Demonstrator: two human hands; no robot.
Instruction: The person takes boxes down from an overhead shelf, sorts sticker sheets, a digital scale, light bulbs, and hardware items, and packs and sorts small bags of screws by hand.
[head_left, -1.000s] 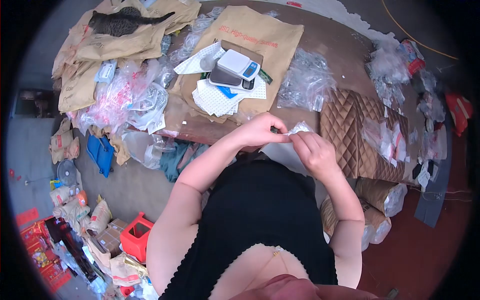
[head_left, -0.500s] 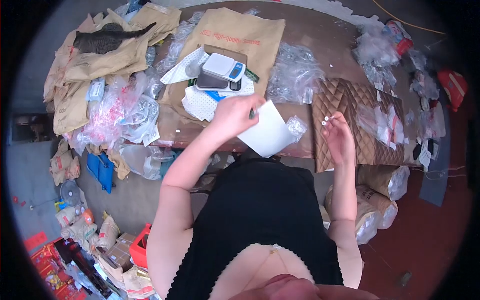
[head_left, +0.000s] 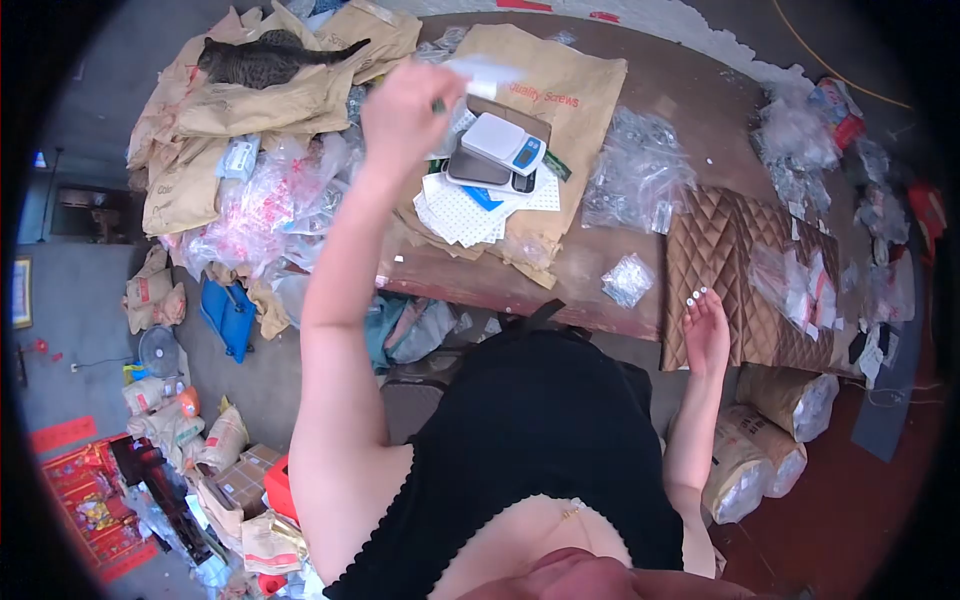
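My left hand is raised over the far part of the table, its fingers closed on a white sheet that is blurred by motion. Something small and dark green shows at its fingers. Below the sheet, a white scale rests on a darker scale, with dotted white sheets beside them. My right hand is held at the quilted brown cover, palm up, fingers apart and slightly curled, with small white spots at the fingertips. A clear packet lies near the table's front edge.
A cat lies on brown sacks at the far left. Plastic bags cover the table's left side, and more clear bags lie right of the scales. Filled sacks stand below the table at right.
The left hand has carried the white sheet up and away from the body. The clear packet has left the sheet and lies on the table. My right hand has drawn back from the packet.
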